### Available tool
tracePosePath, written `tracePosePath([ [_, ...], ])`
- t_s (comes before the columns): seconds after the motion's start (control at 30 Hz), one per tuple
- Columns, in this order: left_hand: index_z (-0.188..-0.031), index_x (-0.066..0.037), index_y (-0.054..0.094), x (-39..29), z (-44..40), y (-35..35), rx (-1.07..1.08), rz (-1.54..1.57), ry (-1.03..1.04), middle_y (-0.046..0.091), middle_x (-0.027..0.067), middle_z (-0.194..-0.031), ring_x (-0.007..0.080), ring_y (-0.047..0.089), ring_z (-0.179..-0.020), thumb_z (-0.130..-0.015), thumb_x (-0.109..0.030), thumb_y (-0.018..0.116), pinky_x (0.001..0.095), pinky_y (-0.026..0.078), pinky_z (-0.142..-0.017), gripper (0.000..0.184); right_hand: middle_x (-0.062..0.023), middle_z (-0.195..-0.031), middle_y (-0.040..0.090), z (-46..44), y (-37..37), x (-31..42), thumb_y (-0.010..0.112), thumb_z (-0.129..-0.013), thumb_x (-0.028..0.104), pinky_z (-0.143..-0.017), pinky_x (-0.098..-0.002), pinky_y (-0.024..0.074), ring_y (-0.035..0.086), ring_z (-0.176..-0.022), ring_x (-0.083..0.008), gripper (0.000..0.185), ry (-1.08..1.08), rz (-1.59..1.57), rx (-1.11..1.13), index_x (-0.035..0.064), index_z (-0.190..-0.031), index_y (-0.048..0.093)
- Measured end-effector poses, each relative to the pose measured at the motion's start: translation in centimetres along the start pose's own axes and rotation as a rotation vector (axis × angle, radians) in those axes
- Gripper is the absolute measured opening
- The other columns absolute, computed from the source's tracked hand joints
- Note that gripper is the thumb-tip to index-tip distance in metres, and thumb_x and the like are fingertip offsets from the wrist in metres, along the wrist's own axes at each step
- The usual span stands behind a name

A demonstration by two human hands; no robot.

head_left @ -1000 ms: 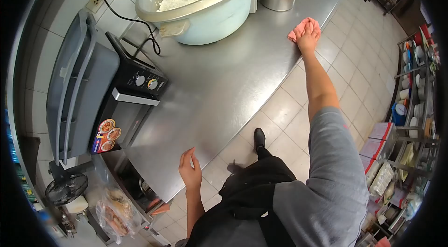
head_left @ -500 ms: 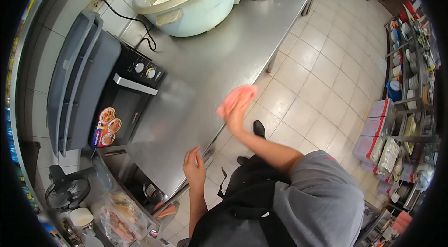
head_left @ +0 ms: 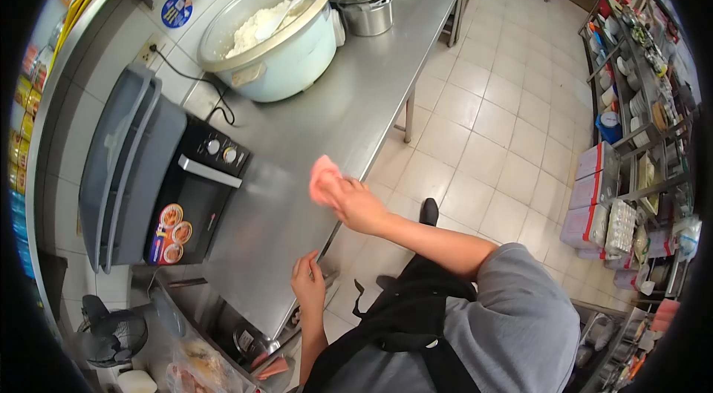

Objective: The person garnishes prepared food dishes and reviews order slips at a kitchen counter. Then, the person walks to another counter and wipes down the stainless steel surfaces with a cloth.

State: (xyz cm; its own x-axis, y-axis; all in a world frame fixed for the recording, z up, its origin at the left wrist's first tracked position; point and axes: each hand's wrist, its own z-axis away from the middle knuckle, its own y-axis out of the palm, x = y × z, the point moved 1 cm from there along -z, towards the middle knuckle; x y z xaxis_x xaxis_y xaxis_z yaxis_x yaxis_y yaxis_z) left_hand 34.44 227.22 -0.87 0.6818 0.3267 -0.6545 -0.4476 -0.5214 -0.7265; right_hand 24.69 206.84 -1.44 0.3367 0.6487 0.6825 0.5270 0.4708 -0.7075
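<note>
My right hand (head_left: 361,207) grips a bunched pink cloth (head_left: 324,181) on the stainless steel table (head_left: 286,226), near its front edge. Part of the cloth sticks out past the fingers towards the wall side. My left hand (head_left: 307,279) hovers by the table's front edge, nearer my body, with fingers loosely bent, thumb apart and nothing in it. Left of the hands stands a black microwave (head_left: 194,192) with a silver handle and two knobs. Farther along the table sits a large pale-blue rice cooker (head_left: 286,66) holding white rice and a white paddle (head_left: 286,11).
Grey plastic tubs (head_left: 130,170) rest on top of the microwave. A lidded steel pot (head_left: 369,16) stands beyond the rice cooker. At lower left are a black fan (head_left: 111,333) and a plastic bag of food (head_left: 204,371). Shelves (head_left: 642,118) with dishes line the right side.
My right hand has drawn the cloth from the table's front edge inward and nearer the microwave. The left hand has stayed nearly still. The view has tilted up slightly, showing more of the steel pot.
</note>
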Motion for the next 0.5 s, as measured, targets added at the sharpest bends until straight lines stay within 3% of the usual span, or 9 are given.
tracePosePath([
  [0.03,-0.098,-0.001,0.065,-0.8,-1.2,0.7,-0.003,0.002,0.011,0.065,0.0152,-0.090,0.0314,0.064,-0.081,-0.086,0.001,0.052,0.0364,0.050,-0.069,0.018,-0.0251,-0.131,0.043,-1.1,0.3,-0.6,0.060,-0.082,0.014,-0.096,-0.0502,0.0381,0.043,-0.124,-0.0393,0.054,-0.002,0.004,-0.011,0.0136,-0.133,0.042],
  [0.1,-0.096,-0.002,0.066,-2.6,-3.9,2.5,-0.039,0.051,0.070,0.066,0.0158,-0.090,0.0305,0.065,-0.084,-0.087,-0.001,0.052,0.0357,0.049,-0.075,0.017,-0.0220,-0.135,0.042,-2.9,1.1,-1.6,0.056,-0.085,0.027,-0.099,-0.0541,0.0332,0.043,-0.125,-0.0362,0.046,-0.241,0.438,-0.211,0.0154,-0.129,0.048],
  [0.13,-0.096,-0.002,0.066,-3.5,-5.2,3.5,-0.041,0.051,0.082,0.066,0.0158,-0.090,0.0305,0.065,-0.084,-0.087,-0.001,0.052,0.0357,0.049,-0.075,0.017,-0.0220,-0.135,0.042,-3.7,2.5,-3.0,0.056,-0.085,0.027,-0.099,-0.0541,0.0332,0.043,-0.125,-0.0362,0.046,-0.241,0.442,-0.223,0.0154,-0.129,0.048],
  [0.23,-0.098,-0.001,0.065,-6.5,-9.8,7.3,-0.005,0.053,0.122,0.065,0.0160,-0.091,0.0316,0.064,-0.083,-0.084,0.002,0.053,0.0367,0.050,-0.072,0.019,-0.0174,-0.141,0.038,-5.2,6.6,-8.5,0.051,-0.086,0.038,-0.106,-0.0568,0.0245,0.037,-0.131,-0.0343,0.048,-0.352,0.439,0.023,0.0196,-0.130,0.050],
  [0.3,-0.098,-0.001,0.065,-8.4,-12.6,10.2,0.016,0.106,0.146,0.065,0.0160,-0.091,0.0316,0.063,-0.082,-0.084,0.003,0.053,0.0370,0.049,-0.073,0.019,-0.0124,-0.146,0.036,-5.8,4.7,-10.2,0.052,-0.084,0.043,-0.111,-0.0574,0.0142,0.029,-0.136,-0.0326,0.052,-0.442,0.084,-0.026,0.0251,-0.132,0.050],
  [0.33,-0.098,-0.001,0.065,-9.6,-13.7,11.3,0.019,0.103,0.145,0.065,0.0160,-0.091,0.0316,0.063,-0.082,-0.084,0.003,0.053,0.0370,0.049,-0.073,0.019,-0.0124,-0.146,0.036,-6.6,2.0,-11.2,0.052,-0.084,0.043,-0.111,-0.0574,0.0142,0.029,-0.136,-0.0326,0.052,-0.440,0.080,-0.027,0.0251,-0.132,0.050],
  [0.37,-0.098,-0.001,0.065,-11.4,-15.2,12.4,0.019,0.112,0.170,0.065,0.0161,-0.091,0.0316,0.063,-0.082,-0.084,0.003,0.053,0.0372,0.049,-0.073,0.018,-0.0100,-0.146,0.036,-7.9,-5.8,-9.7,0.052,-0.084,0.044,-0.111,-0.0594,0.0118,0.026,-0.138,-0.0320,0.052,-0.350,0.362,0.162,0.0276,-0.133,0.050],
  [0.43,-0.097,-0.001,0.065,-14.5,-17.9,15.1,0.009,0.127,0.186,0.065,0.0161,-0.092,0.0316,0.063,-0.082,-0.084,0.003,0.054,0.0373,0.049,-0.073,0.018,-0.0073,-0.148,0.035,-10.4,-10.9,-13.4,0.051,-0.086,0.047,-0.110,-0.0630,0.0091,0.023,-0.140,-0.0314,0.051,-0.186,0.692,0.268,0.0304,-0.134,0.049],
  [0.5,-0.096,-0.002,0.066,-16.9,-20.1,17.6,0.026,0.074,0.222,0.066,0.0151,-0.087,0.0303,0.065,-0.079,-0.087,0.000,0.053,0.0351,0.049,-0.069,0.016,-0.0072,-0.149,0.031,-13.6,-8.9,-23.3,0.047,-0.089,0.048,-0.109,-0.0653,0.0072,0.020,-0.141,-0.0318,0.050,-0.109,0.623,0.035,0.0310,-0.136,0.047],
])
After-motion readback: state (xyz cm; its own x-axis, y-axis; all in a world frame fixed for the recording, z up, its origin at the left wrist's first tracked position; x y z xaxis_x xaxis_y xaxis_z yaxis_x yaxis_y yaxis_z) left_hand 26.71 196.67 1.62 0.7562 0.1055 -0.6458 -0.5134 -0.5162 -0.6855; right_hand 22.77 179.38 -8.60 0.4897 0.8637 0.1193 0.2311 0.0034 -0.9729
